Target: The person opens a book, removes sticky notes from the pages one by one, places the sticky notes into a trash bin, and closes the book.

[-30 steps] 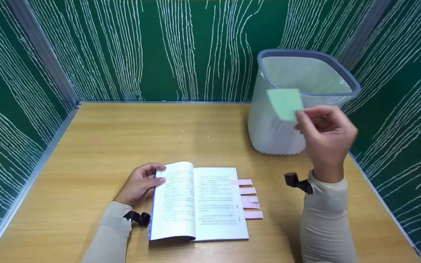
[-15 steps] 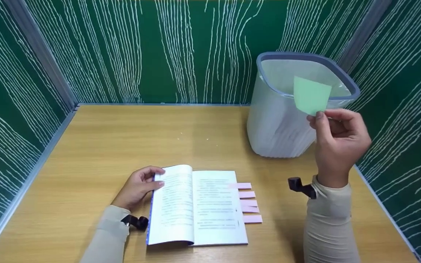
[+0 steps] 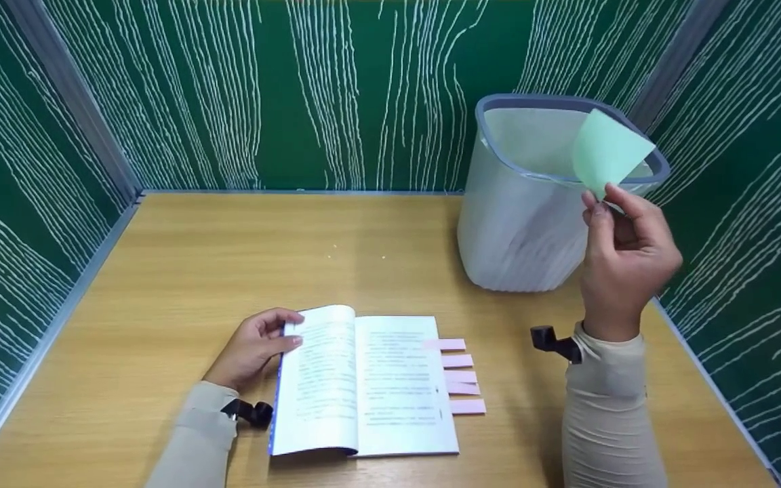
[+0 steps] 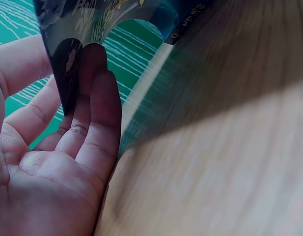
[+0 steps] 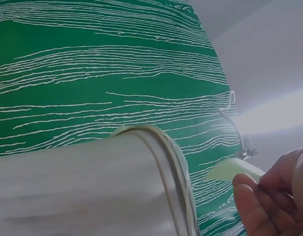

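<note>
"Green note (image 3: 611,150), lifted in the air by the bin (image 3: 509,230) and bent in a soft curve. See it?"

"I do. What has hold of it?"

"The right hand (image 3: 628,254). Thumb and fingertips pinch it by its lowest corner, so the rest stands up."

"Inside the bin, then?"

"Higher than the rim and apart from it. Whether it's directly over the mouth, I can't tell from where I stand."

"And the left hand (image 3: 248,349)?"

"Holding the open book (image 3: 401,386) by its left edge, thumb on the page, other fingers behind the dark cover (image 4: 68,29). That side is raised off the surface (image 3: 194,271)."

"Those pink tabs (image 3: 468,407)?"

"Five of them, in a column, sticking out past the right-hand page."

"Anything farther out?"

"Tiny white specks (image 3: 384,257) beyond the book, left of the bin, which stands at the far right. Green walls (image 3: 363,88) with wavering white lines close it all in, and both pale sleeves (image 3: 607,420) have a small black camera (image 3: 554,342) at the wrist."
</note>
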Demonstrator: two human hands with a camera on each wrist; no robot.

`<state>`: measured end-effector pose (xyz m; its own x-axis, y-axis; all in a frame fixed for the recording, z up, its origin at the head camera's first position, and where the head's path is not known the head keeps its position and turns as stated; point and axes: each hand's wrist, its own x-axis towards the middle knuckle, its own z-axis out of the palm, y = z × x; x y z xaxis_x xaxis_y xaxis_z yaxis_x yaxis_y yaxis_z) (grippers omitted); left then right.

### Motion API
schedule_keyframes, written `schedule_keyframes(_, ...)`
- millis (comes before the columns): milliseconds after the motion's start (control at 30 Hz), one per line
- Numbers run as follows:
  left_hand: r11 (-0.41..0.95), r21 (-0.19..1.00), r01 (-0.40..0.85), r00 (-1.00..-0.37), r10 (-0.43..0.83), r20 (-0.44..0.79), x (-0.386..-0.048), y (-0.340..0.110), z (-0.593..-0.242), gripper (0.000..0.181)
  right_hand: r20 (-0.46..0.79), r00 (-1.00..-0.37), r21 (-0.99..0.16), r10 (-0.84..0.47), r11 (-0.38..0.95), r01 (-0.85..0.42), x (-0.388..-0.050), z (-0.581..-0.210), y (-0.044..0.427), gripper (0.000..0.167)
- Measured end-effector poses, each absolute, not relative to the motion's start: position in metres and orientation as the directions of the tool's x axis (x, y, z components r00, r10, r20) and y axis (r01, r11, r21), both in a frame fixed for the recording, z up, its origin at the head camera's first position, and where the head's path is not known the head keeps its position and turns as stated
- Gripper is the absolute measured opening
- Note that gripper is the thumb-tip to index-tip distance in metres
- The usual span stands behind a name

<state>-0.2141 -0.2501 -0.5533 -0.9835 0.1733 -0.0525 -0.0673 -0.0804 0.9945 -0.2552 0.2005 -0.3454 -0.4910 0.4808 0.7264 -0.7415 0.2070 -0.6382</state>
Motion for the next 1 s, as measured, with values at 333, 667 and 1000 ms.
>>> schedule_keyframes(333,-0.072,0.996,-0.061,-0.983,0.18,-0.047,-0.213,-0.25,-0.553,0.043,0.75,-0.545,-0.66,0.375,0.384,-0.645,-0.254,-0.345,0.198,0.041)
schedule_keyframes(667,-0.068,0.996,-0.06,-0.984,0.174,-0.048,-0.213,-0.251,-0.552,0.043,0.764,-0.61,-0.607,0.213,0.56,-0.564,-0.257,-0.349,0.202,0.062)
schedule_keyframes(1000,-0.086,0.994,-0.06,-0.983,0.177,-0.044,-0.213,-0.25,-0.552,0.043,0.677,-0.72,-0.645,0.156,0.598,-0.476,-0.27,-0.358,0.212,0.07)
